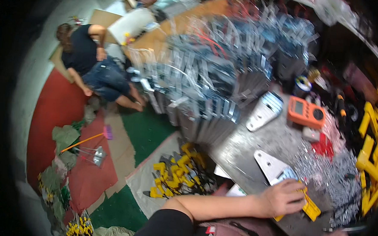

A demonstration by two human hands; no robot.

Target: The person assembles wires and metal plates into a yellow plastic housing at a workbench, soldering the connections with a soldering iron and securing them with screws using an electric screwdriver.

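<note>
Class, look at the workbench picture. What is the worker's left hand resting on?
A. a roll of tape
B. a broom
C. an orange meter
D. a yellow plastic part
D: the left hand lies flat on a yellow plastic part at the near edge of the workbench, while the orange meter sits apart, farther back.

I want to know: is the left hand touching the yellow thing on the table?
Touching. The head view shows the left hand pressed flat on top of the yellow thing, fingers covering part of it.
</note>
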